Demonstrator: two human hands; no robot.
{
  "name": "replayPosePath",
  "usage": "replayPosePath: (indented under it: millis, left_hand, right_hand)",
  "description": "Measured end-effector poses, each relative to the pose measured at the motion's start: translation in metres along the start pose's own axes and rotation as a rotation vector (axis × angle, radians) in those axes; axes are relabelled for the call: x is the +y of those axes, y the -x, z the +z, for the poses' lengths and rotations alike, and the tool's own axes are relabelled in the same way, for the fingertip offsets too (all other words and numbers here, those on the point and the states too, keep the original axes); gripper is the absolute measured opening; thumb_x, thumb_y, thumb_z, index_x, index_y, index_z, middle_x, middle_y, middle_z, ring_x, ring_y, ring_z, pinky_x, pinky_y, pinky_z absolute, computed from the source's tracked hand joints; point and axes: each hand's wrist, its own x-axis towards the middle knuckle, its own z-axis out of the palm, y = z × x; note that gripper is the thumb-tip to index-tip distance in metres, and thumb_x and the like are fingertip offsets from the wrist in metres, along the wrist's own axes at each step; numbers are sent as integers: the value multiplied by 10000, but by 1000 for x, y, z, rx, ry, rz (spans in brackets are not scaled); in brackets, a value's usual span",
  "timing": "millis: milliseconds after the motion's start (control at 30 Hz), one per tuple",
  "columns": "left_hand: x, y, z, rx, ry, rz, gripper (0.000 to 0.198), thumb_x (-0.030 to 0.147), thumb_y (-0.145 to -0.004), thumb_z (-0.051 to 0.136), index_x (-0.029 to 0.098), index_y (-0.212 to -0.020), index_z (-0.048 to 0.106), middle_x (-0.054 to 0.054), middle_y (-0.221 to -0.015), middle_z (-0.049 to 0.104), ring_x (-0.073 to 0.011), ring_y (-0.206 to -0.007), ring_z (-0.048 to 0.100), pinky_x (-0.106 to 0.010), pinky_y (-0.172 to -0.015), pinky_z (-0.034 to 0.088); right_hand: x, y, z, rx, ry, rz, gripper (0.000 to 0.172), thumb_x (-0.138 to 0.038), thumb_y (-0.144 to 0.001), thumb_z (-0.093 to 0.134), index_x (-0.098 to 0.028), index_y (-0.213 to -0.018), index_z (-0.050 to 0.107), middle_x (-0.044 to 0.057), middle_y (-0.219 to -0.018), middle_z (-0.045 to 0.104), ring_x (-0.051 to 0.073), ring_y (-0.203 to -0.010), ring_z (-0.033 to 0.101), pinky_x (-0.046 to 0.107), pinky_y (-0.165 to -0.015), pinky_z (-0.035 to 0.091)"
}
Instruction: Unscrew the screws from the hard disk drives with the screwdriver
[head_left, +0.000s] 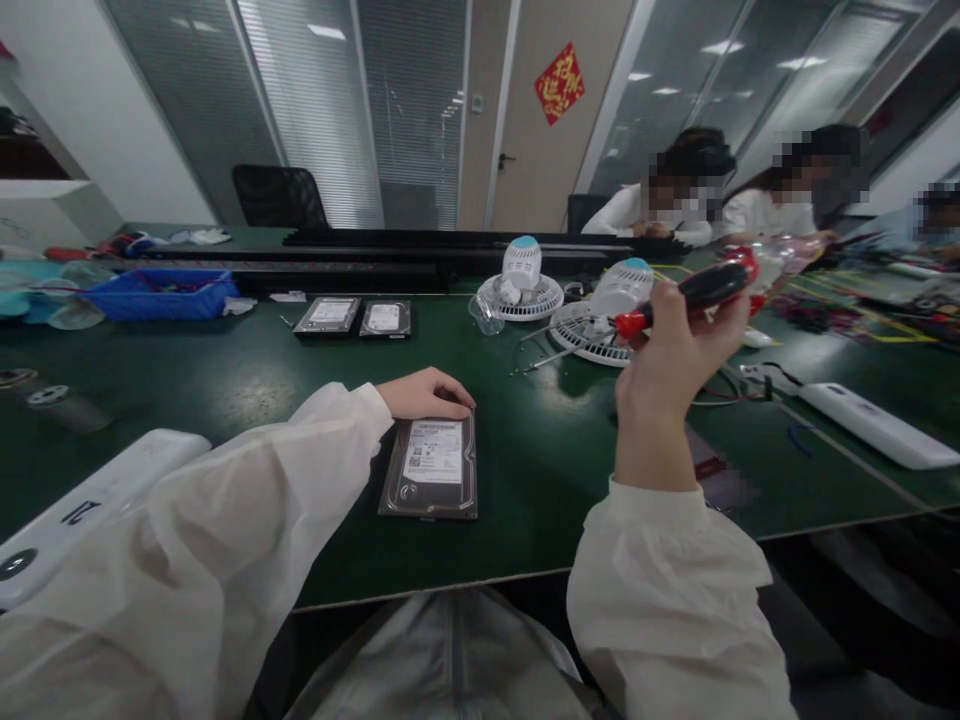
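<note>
A hard drive (435, 465) lies label up on the green table in front of me. My left hand (427, 394) rests on its far edge, fingers bent around the top. Raised to the right, my right hand (686, 335) is wrapped round a black and red screwdriver (712, 287); its thin shaft points left and slightly down. Two more hard drives, one (327, 315) and another (385, 318), lie side by side farther back. Behind the screwdriver shaft stand white fan parts (622, 288).
A blue basket (165, 295) stands at the back left. A white device (97, 510) lies by my left sleeve, near metal cylinders (67, 408). At right are a power strip (877, 425) and cables. People sit across the table (525, 390).
</note>
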Motion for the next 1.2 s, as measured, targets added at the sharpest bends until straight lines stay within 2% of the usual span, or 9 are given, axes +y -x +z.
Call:
replayPosePath:
  millis: [100,200,467,667,833,1000,1100,1200]
  left_hand:
    - [2,-4,2,51,-1,-2,429,528,-833,714,185,-1076,797,-67,-1059,788,-235,-973,710,-336,-861,544]
    - [0,-7,7,113,-33,26,345,467,-828,721,177,-993,806,-63,-989,787,-215,-902,708,-325,-813,543]
    - [11,-6,14,243,-205,122,212,357,-860,684,174,-863,790,-62,-967,759,-199,-890,682,-324,-846,528]
    - [25,-15,3,118,-377,119,199,328,-901,640,172,-889,763,-62,-1009,752,-201,-930,680,-313,-857,509]
    - [35,-27,-11,-25,-352,69,228,342,-918,614,159,-938,749,-49,-948,754,-176,-845,675,-276,-772,491]
    - [46,-27,-20,-138,-341,-8,254,395,-861,675,171,-945,759,-35,-903,763,-170,-778,673,-263,-703,484]
    - [48,-27,-20,-133,-416,-56,224,384,-846,676,190,-898,774,-32,-883,767,-178,-784,681,-264,-685,479]
    - [48,-27,-17,-114,-495,-69,209,382,-843,671,204,-862,779,-33,-885,768,-183,-803,686,-262,-677,467]
  right_hand:
    - [-8,5,-20,37,19,-2,461,-259,-564,727,-205,-968,511,-26,-904,553,89,-753,547,262,-711,504]
    - [-14,13,-32,37,29,-11,415,-234,-569,735,-209,-924,521,-40,-864,541,85,-751,540,245,-702,487]
    - [-15,16,-36,69,11,16,442,-243,-560,704,-219,-977,561,-68,-844,557,56,-628,513,262,-706,520]
    - [-20,16,-38,116,17,-10,359,-233,-569,658,-235,-913,553,-79,-772,547,75,-583,502,271,-614,503]
    - [-26,19,-37,120,-27,-25,356,-182,-561,679,-201,-902,580,-79,-749,546,53,-573,515,236,-594,495]
    - [-27,22,-38,90,-35,-46,359,-176,-572,697,-190,-918,601,-59,-791,575,55,-619,542,231,-612,507]
    - [-27,23,-40,71,-29,-43,391,-176,-582,701,-201,-963,616,-56,-834,602,57,-644,549,242,-647,512]
    - [-26,23,-41,68,-15,-39,345,-175,-602,692,-216,-929,593,-62,-811,595,61,-616,529,259,-656,511]
